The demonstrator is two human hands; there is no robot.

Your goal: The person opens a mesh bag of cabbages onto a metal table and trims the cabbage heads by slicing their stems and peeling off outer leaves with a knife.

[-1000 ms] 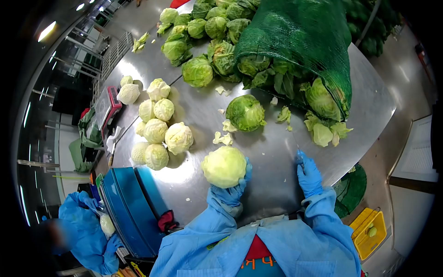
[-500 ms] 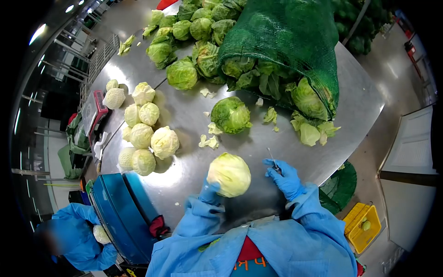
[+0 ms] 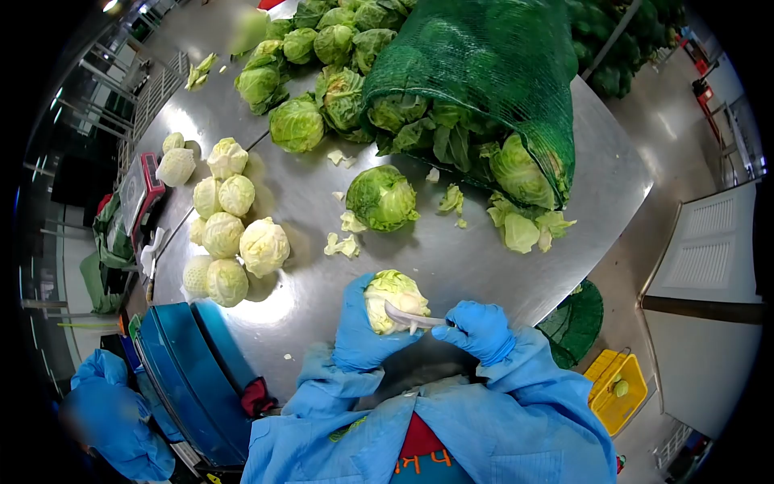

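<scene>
In my blue-gloved left hand (image 3: 357,332) rests a pale, trimmed cabbage (image 3: 397,290), cupped from the left and below. Fingers of my right hand (image 3: 481,332), gloved too, are wrapped round a small knife (image 3: 421,321). The knife's blade lies across the lower front of the cabbage, where its stem end appears to be; a small pale bit sits beneath the blade. Beyond my hands a green cabbage (image 3: 381,198) stands on the metal table (image 3: 476,274), with leaf scraps (image 3: 343,245) beside it. Several pale cabbages (image 3: 264,246) are grouped to the left, some in white net sleeves.
A green mesh sack (image 3: 484,89) spills leafy cabbages at the back, beside a pile of green cabbages (image 3: 297,123). Blue bins (image 3: 189,379) stand at the left edge near another person (image 3: 121,415). A yellow basket (image 3: 619,395) is on the floor at right.
My left hand has turned the cabbage and drawn it round to show another side. My right hand has moved left, bringing the knife blade onto the cabbage. The whole view has shifted slightly.
</scene>
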